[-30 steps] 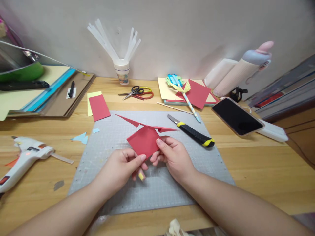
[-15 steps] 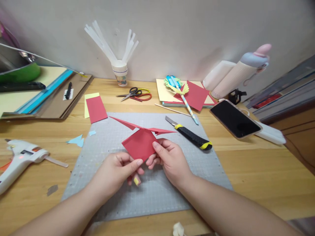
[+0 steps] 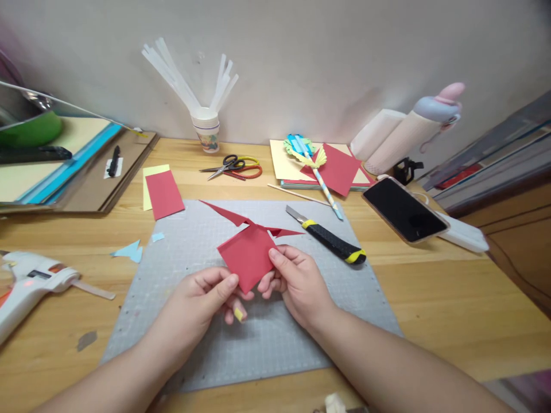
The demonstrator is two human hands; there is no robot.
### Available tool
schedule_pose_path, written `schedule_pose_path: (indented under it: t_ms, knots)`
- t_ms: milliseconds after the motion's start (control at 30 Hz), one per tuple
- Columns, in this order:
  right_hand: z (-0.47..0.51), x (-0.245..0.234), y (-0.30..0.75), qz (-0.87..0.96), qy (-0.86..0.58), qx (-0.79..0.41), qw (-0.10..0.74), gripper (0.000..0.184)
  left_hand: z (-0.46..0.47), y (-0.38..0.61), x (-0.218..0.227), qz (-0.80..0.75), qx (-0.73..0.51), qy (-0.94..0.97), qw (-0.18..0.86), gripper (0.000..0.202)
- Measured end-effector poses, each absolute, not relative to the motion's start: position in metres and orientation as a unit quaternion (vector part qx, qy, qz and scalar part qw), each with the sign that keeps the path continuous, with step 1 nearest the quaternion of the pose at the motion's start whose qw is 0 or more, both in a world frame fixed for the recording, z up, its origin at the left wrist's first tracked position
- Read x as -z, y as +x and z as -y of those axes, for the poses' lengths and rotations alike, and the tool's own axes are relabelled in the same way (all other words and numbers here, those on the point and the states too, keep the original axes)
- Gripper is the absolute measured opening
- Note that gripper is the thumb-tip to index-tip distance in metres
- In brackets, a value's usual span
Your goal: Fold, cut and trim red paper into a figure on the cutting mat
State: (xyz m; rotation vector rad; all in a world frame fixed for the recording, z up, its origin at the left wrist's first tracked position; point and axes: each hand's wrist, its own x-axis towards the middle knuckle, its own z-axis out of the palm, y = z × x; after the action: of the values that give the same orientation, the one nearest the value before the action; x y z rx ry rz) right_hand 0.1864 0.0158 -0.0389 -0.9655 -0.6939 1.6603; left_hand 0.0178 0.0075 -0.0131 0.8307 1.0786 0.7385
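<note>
Held above the grey cutting mat (image 3: 206,355) is a folded red paper (image 3: 247,255), diamond-shaped in the middle, with two thin pointed wings spreading from its far corner. My left hand (image 3: 213,292) pinches its lower left edge between thumb and fingers. One of that hand's fingers carries a small yellow patch. On the right edge, my right hand (image 3: 297,281) grips the paper with thumb on top and fingers curled beneath. A utility knife (image 3: 331,238) with its blade out lies on the mat, beyond my right hand.
Scissors (image 3: 228,166), a paper cup of white sticks (image 3: 206,132) and a paper flower (image 3: 301,149) on paper sheets stand or lie at the back. A glue gun (image 3: 34,287) is at left, red and yellow paper pieces (image 3: 166,195) nearby. A phone (image 3: 404,209) rests at right.
The red paper has tilted slightly in my hands, its lower corner now nearer me. My left thumb has slid a little to the left along its edge. The view has shifted slightly.
</note>
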Motion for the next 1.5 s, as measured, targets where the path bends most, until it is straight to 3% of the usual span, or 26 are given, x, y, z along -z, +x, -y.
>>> schedule_pose_path:
  t_ms: [267, 700, 900, 1100, 1333, 1500]
  knots:
    - [-0.013, 0.035, 0.186, 0.286, -0.372, -0.69, 0.55, 0.033, -0.008, 0.017, 0.017, -0.416, -0.332, 0.231, 0.815, 0.03]
    - [-0.013, 0.034, 0.187, 0.339, -0.385, -0.648, 0.563, 0.026, -0.01, 0.015, 0.02, -0.432, -0.345, 0.186, 0.812, 0.028]
    - [-0.013, 0.032, 0.188, 0.362, -0.409, -0.619, 0.565, 0.027, -0.011, 0.017, 0.017, -0.459, -0.354, 0.236, 0.78, 0.021]
    - [-0.01, 0.034, 0.186, 0.362, -0.423, -0.623, 0.55, 0.029, -0.01, 0.02, 0.016, -0.499, -0.369, 0.325, 0.714, 0.026]
    - [-0.009, 0.037, 0.186, 0.374, -0.447, -0.641, 0.5, 0.028, -0.005, 0.028, 0.009, -0.527, -0.368, 0.434, 0.631, 0.014]
    - [-0.014, 0.034, 0.191, 0.404, -0.45, -0.65, 0.461, 0.033, -0.007, 0.021, 0.007, -0.557, -0.361, 0.472, 0.58, 0.021]
